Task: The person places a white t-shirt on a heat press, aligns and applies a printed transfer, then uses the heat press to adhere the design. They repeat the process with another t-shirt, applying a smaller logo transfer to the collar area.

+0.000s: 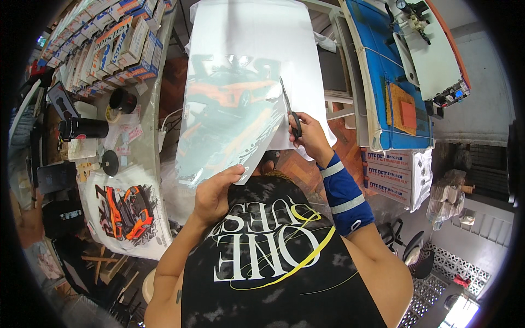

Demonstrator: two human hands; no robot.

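Observation:
A translucent transfer film (229,134) with a faint orange car print lies over the near part of a white-covered table (246,27). My left hand (216,192) is closed on the film's near corner, lifting it off the table edge toward my body. My right hand (311,136) grips the black handles of a pair of scissors (296,124), and a blue sleeve with pale bands covers that forearm. The scissor blades point away from me along the film's right edge. Whether they are apart is too fine to tell.
On the left table are rows of boxes (126,49), a black cup (123,101) and a stack of sheets with an orange car print (131,213). At right stands a blue-topped machine (377,71) with an orange pad (408,115) on it. White cartons (391,175) sit below.

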